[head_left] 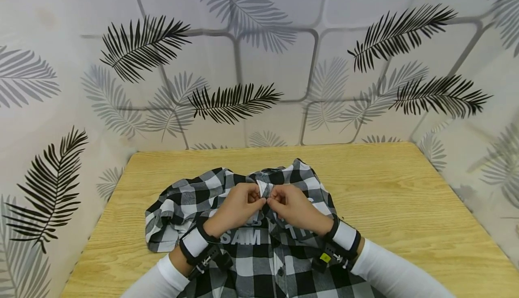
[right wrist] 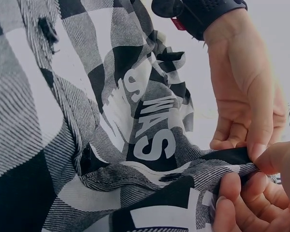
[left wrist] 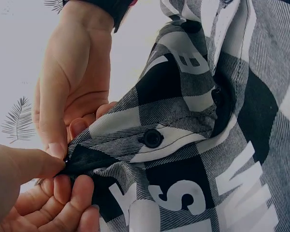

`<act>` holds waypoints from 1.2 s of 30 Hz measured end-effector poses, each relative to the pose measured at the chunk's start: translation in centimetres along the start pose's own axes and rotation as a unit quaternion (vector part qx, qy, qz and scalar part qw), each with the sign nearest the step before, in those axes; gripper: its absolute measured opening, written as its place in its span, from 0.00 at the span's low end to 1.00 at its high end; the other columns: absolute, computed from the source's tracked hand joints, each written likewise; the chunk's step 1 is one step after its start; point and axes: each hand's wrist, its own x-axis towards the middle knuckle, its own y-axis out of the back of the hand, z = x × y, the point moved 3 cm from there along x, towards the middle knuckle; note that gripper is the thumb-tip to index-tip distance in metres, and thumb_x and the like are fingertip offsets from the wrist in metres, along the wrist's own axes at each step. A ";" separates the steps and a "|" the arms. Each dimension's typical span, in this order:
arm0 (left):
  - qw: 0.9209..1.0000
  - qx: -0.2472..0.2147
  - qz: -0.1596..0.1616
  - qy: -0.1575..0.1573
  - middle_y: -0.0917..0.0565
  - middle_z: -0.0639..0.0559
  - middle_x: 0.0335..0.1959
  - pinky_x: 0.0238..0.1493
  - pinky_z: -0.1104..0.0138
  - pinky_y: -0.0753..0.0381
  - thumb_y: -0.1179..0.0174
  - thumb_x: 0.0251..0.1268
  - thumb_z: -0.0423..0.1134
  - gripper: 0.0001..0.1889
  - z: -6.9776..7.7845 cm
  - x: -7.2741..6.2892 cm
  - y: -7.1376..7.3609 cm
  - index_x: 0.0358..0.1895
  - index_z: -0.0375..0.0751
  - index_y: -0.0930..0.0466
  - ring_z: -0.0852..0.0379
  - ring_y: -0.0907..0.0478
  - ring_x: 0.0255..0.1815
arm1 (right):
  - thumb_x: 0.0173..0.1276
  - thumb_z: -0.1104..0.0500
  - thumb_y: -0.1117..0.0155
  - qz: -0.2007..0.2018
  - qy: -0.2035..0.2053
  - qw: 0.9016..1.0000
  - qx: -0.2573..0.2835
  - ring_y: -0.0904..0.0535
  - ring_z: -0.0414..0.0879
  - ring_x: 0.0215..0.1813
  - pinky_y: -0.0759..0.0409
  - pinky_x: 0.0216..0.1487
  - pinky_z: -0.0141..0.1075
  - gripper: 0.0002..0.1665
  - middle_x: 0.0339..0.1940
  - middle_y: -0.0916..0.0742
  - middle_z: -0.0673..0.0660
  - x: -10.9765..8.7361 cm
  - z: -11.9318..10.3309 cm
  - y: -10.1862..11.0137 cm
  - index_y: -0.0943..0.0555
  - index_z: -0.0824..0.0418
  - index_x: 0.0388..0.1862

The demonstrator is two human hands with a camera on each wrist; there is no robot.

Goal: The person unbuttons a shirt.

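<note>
A black, grey and white checked shirt (head_left: 251, 266) with white printed letters lies on the table, its front upward and its collar end away from me. At the top of its front, my left hand (head_left: 237, 204) pinches one side of the cloth edge between thumb and fingers. My right hand (head_left: 298, 207) pinches the edge right beside it, the fingertips of both hands almost touching. In the left wrist view, a dark button (left wrist: 153, 138) shows on the front strip below the pinched spot. Whatever lies between the fingertips is hidden.
The shirt rests on a wood-grain table (head_left: 385, 190). One sleeve (head_left: 162, 226) is spread out to the left. Behind the table hangs a pale curtain (head_left: 275, 73) with leaf prints. Black straps with small devices (head_left: 202, 255) circle both wrists.
</note>
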 end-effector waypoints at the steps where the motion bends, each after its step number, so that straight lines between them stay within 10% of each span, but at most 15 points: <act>1: 1.000 0.002 0.001 -0.001 0.21 0.51 0.22 0.24 0.71 0.32 0.39 0.72 0.34 0.12 0.0 0.0 0.0 0.26 0.40 0.24 0.61 0.29 0.20 | 0.76 0.63 0.43 0.002 -0.001 1.000 -0.002 0.26 0.36 0.17 0.30 0.18 0.29 0.12 0.19 0.19 0.51 0.0 0.0 0.0 0.21 0.60 0.30; 17: 0.999 0.008 0.031 -0.009 0.15 0.49 0.36 0.41 0.66 0.17 0.36 0.71 0.38 0.05 0.1 0.0 -0.4 0.36 0.43 0.19 0.55 0.15 0.39 | 0.76 0.61 0.39 0.023 0.004 0.999 0.044 0.22 0.43 0.21 0.27 0.20 0.29 0.10 0.21 0.18 0.60 -0.2 0.0 0.6 0.18 0.63 0.34; 36: 0.994 0.057 0.087 -0.020 0.16 0.52 0.29 0.31 0.71 0.24 0.36 0.69 0.32 0.06 0.6 0.2 -0.8 0.33 0.43 0.21 0.61 0.22 0.29 | 0.75 0.60 0.37 0.031 0.000 0.999 0.026 0.23 0.41 0.21 0.27 0.21 0.30 0.08 0.25 0.15 0.57 -0.2 -0.1 0.6 0.18 0.62 0.35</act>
